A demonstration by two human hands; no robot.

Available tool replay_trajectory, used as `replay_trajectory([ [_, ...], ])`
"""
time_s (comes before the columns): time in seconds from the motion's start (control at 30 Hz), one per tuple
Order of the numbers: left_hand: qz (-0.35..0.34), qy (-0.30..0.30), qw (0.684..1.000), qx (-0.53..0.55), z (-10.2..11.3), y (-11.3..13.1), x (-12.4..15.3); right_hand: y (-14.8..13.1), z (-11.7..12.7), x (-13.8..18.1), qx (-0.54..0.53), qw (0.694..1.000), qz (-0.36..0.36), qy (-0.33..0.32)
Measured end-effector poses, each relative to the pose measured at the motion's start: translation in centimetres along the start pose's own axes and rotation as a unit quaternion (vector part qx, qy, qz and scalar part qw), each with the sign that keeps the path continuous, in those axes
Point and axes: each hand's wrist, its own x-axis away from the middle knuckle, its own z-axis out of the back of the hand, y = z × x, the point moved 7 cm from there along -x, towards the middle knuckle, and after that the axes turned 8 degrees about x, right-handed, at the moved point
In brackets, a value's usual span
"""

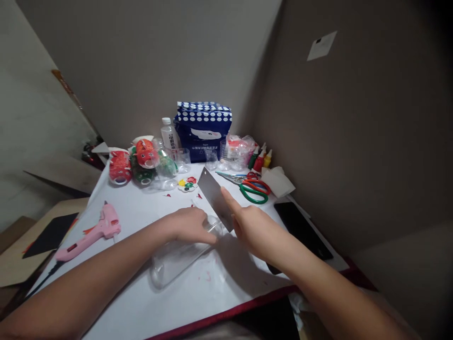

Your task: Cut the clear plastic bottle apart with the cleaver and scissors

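Observation:
A clear plastic bottle (179,262) lies on its side on the white-covered table, its one end pointing toward the blade. My left hand (191,225) is wrapped over the bottle and presses it down. A cleaver (214,196) with a flat grey blade and a small corner hole is in my right hand (249,226), with the index finger stretched along the blade. My right palm hides the cleaver's handle. The blade's lower edge is close to the bottle's right end; I cannot tell whether they touch.
A pink glue gun (94,233) lies at left. Fish-like painted bottles (145,156), clear cut bottle pieces (184,160), a blue bag (203,132) and a water bottle (170,137) stand behind. Green-handled scissors (253,193), paint bottles (260,160) and a black phone-like slab (302,229) are at right.

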Motion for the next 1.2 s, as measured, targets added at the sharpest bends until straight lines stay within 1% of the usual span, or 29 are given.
replay_trajectory([
  [0.1,0.031,0.008,0.999,-0.011,0.1,0.1,0.5,-0.1,-0.5,0.7,0.021,1.000,-0.005,-0.004],
  [0.2,0.054,0.039,0.998,-0.017,0.4,0.6,1.4,-0.8,-0.7,1.2,0.048,0.999,0.007,-0.018],
  [0.37,0.026,0.132,0.987,-0.084,1.1,3.0,3.1,-0.9,-0.5,1.1,0.051,0.999,-0.001,-0.015],
  [0.47,0.007,0.167,0.980,-0.104,0.9,3.8,3.5,-0.9,-0.6,1.0,0.056,0.998,-0.001,-0.012],
  [0.53,0.006,0.169,0.980,-0.104,0.7,3.7,3.5,-1.0,-0.5,0.9,0.060,0.998,0.002,-0.010],
  [0.63,0.017,0.153,0.984,-0.091,0.6,3.0,3.1,-1.2,-0.4,0.9,0.057,0.998,0.012,-0.009],
  [0.8,0.042,0.143,0.987,-0.058,0.8,1.9,2.6,-1.0,-0.3,0.7,0.026,0.999,0.023,-0.005],
  [0.87,0.044,0.140,0.988,-0.053,0.7,1.8,2.5,-0.9,-0.4,0.6,0.008,1.000,0.028,0.001],
  [0.97,0.022,0.132,0.989,-0.065,0.5,2.2,2.5,-0.4,-0.7,0.7,-0.009,1.000,0.010,0.004],
  [1.07,0.017,0.123,0.989,-0.074,0.7,2.3,2.4,0.0,-1.7,1.8,-0.010,1.000,0.000,-0.002],
  [1.2,0.042,0.102,0.993,-0.049,0.7,1.4,2.2,0.7,-4.6,4.8,-0.021,1.000,0.013,-0.002],
])
